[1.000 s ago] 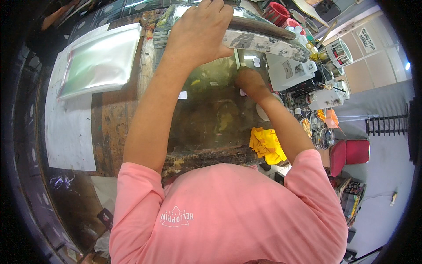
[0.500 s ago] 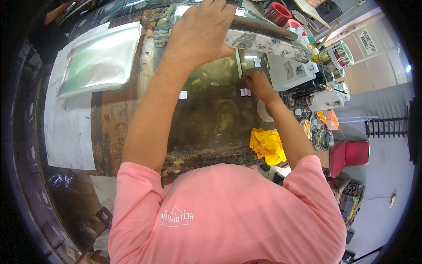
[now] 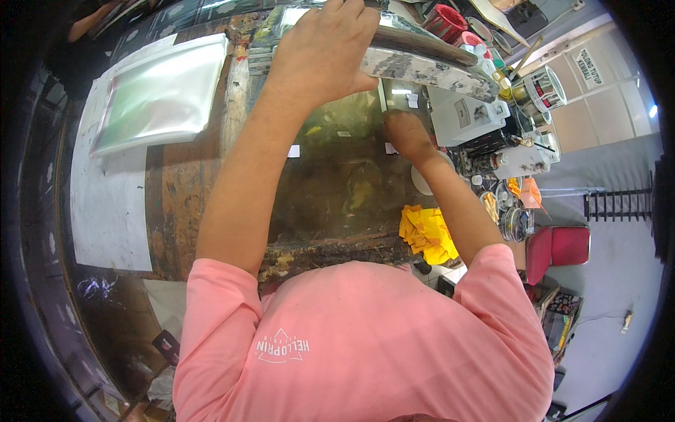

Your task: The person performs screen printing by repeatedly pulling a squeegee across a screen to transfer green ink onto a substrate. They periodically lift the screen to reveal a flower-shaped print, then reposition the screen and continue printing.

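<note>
My left hand (image 3: 327, 53) is wrapped over the near edge of a raised, paint-stained screen-printing frame (image 3: 429, 74) at the top of the view. Below the frame lies a smooth, greenish-brown glassy work surface (image 3: 320, 200). On its right side my right hand (image 3: 406, 133) rests low with the fingers curled in; the fingertips are hidden. It is at the near end of a thin white strip (image 3: 382, 95). Small white tabs lie around it: one tab (image 3: 412, 101) above, another tab (image 3: 390, 148) just below the fingers, and a third tab (image 3: 294, 151) by my left forearm.
A stack of clear plastic sheets (image 3: 162, 95) lies on white paper (image 3: 109, 218) at left. A crumpled yellow cloth (image 3: 427, 232) sits at the table's near right corner. White jugs (image 3: 464, 116), a paint can (image 3: 545, 88) and tubs crowd the right. Another person's arm (image 3: 91, 21) shows at far left.
My right hand has shifted slightly down and left, its fingers turned further under and now partly covering the tab below. The left hand and the frame stay as they were.
</note>
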`<state>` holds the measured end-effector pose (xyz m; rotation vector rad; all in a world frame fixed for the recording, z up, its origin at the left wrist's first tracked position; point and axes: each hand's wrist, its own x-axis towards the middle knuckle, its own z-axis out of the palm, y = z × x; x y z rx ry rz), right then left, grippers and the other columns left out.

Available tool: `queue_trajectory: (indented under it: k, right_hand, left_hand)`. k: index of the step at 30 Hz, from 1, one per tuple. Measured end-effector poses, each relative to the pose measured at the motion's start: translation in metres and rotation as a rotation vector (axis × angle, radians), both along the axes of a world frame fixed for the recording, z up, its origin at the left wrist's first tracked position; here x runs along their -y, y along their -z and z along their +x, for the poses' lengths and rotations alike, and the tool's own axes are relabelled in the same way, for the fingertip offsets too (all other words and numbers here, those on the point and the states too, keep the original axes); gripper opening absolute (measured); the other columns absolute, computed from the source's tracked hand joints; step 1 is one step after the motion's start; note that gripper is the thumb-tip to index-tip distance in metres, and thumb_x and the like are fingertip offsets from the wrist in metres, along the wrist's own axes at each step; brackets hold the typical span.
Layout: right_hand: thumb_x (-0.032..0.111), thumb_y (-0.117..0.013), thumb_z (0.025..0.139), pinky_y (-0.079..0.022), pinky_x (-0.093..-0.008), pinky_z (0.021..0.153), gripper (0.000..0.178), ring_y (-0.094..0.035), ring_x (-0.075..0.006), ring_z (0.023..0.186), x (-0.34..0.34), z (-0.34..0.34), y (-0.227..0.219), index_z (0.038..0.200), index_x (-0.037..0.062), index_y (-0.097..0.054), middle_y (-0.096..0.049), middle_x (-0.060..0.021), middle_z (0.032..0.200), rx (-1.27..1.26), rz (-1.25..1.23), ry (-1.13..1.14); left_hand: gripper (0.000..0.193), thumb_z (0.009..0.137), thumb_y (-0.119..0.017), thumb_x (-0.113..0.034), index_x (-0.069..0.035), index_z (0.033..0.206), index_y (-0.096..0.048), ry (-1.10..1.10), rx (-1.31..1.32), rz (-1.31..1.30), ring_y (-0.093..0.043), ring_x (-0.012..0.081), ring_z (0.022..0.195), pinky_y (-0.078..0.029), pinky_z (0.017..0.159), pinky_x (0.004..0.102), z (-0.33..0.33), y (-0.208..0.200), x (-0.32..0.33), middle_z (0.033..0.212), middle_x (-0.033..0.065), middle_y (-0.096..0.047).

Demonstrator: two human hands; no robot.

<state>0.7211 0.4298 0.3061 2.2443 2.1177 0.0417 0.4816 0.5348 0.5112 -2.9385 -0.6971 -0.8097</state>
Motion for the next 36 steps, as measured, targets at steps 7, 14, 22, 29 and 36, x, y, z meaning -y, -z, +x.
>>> queue_trajectory:
  k: [7,14,22,29,36]
  right_hand:
    - [0.012,-0.063,0.087,-0.059,-0.0468,0.078,0.013,-0.072,-0.0393,0.086,-0.002,0.0,0.011,0.09,0.0011,-0.068,-0.071,-0.022,0.09,-0.013,0.048,0.007]
    - [0.021,-0.064,0.091,-0.054,-0.0502,0.08,0.024,-0.071,-0.0429,0.091,0.004,0.011,0.01,0.097,-0.0015,-0.069,-0.071,-0.0262,0.093,-0.39,0.143,0.149]
    - [0.021,-0.067,0.089,-0.054,-0.0483,0.082,0.024,-0.069,-0.0441,0.093,0.006,0.031,0.01,0.095,-0.0015,-0.073,-0.071,-0.0265,0.097,-0.532,0.18,0.214]
    - [0.022,-0.064,0.095,-0.053,-0.0424,0.073,0.025,-0.07,-0.0328,0.078,0.016,0.03,0.02,0.099,-0.0013,-0.07,-0.069,-0.021,0.082,-0.857,0.462,0.427]
    - [0.02,-0.064,0.099,-0.048,-0.0382,0.066,0.021,-0.06,-0.023,0.068,0.035,-0.14,0.006,0.107,0.001,-0.066,-0.068,-0.0121,0.079,-1.117,0.047,-0.034]
  left_hand:
    - [0.062,0.072,-0.088,-0.033,-0.001,0.113,-0.055,0.018,0.021,-0.021,-0.057,0.0331,0.117,-0.05,0.099,0.0433,0.0,0.001,0.0,0.116,0.0154,-0.057]
    - [0.061,0.072,-0.088,-0.033,-0.001,0.113,-0.055,0.003,0.012,-0.016,-0.057,0.0329,0.118,-0.05,0.1,0.0429,-0.002,0.0,0.0,0.116,0.0155,-0.057]
    - [0.062,0.072,-0.088,-0.034,-0.001,0.112,-0.056,-0.03,0.024,0.095,-0.056,0.0318,0.118,-0.05,0.1,0.0418,0.005,0.007,-0.005,0.115,0.015,-0.057]
    - [0.058,0.072,-0.088,-0.031,-0.001,0.111,-0.058,0.027,0.122,0.074,-0.06,0.0333,0.114,-0.052,0.096,0.0422,0.01,0.016,-0.014,0.112,0.016,-0.059]
    - [0.061,0.068,-0.088,-0.041,-0.006,0.114,-0.069,0.006,0.017,-0.002,-0.063,0.031,0.117,-0.055,0.096,0.0436,0.012,0.015,-0.015,0.12,0.0114,-0.066]
